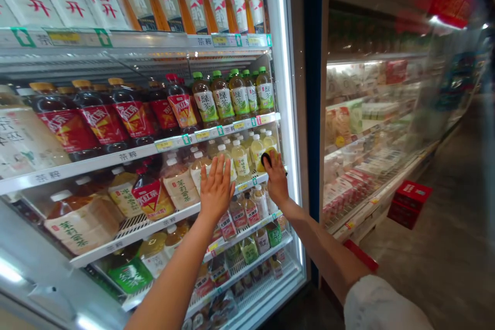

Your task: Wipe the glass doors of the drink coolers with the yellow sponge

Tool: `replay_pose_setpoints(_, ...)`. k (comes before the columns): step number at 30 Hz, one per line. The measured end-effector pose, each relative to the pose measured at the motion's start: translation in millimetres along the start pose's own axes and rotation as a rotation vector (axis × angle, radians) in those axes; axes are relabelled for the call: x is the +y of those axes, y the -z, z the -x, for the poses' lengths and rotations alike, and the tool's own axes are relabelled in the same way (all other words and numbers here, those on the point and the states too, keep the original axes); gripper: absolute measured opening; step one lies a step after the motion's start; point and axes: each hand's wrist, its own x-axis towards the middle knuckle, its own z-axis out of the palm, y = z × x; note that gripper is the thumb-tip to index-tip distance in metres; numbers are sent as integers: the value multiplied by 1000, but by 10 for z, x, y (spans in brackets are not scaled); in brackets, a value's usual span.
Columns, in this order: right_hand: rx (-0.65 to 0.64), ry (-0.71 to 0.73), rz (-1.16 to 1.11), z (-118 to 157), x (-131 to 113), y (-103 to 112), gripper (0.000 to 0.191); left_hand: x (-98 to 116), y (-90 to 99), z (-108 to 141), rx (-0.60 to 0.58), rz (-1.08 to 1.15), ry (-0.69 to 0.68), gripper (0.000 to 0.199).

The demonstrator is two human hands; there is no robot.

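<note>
My left hand (217, 185) is raised, fingers stretched and palm facing a drinks cooler. It holds nothing and is in front of the pale yellow bottles (240, 159) on the third shelf; whether it touches them I cannot tell. My right hand (276, 178) is at the right end of the same shelf, its fingers curled round a small yellow and black object (263, 159), too covered to name. Green tea bottles (238, 94) stand on the shelf above. Left of my left hand is a jasmine tea bottle (180, 184) with a beige label.
The cooler's lit right frame (288, 87) runs close beside my right hand. Dark bottles with red labels (129, 117) and amber bottles (192, 2) fill upper shelves. To the right are a chilled display case (371, 129) and a red box (409, 203) over the floor.
</note>
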Motion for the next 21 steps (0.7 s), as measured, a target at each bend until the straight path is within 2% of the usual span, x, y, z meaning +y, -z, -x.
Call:
replay_pose_setpoints(2, -32, 73, -22, -35, -65, -24, 85, 20, -2, -36, -11, 0, 1, 85)
replay_pose_setpoints(4, -39, 115, -41, -247, -32, 21, 83, 32, 0, -87, -18, -1, -11, 86)
replay_pose_setpoints(6, -5, 106, -50, -499, 106, 109, 82, 46, 2, -138, -13, -7, -20, 86)
replay_pose_setpoints(8, 41, 64, -41, -628, 278, 183, 81, 71, -3, -173, -3, -13, -19, 85)
replay_pose_setpoints(10, 83, 2, -25, -553, 385, 196, 82, 109, -14, -187, 3, -20, -17, 84)
replay_pose_setpoints(13, 107, -46, -9, -199, 327, 105, 86, 179, -39, -189, -6, -40, -21, 82)
replay_pose_setpoints(16, -3, 81, -24, -10, 164, 23, 85, 242, -72, -210, -25, -46, -43, 82)
replay_pose_setpoints(18, -56, 138, -36, -135, 161, 55, 80, 276, -99, -245, -29, -40, -51, 83)
replay_pose_setpoints(21, -9, 82, -37, -517, 400, 220, 77, 325, -151, -308, -26, -27, -54, 84)
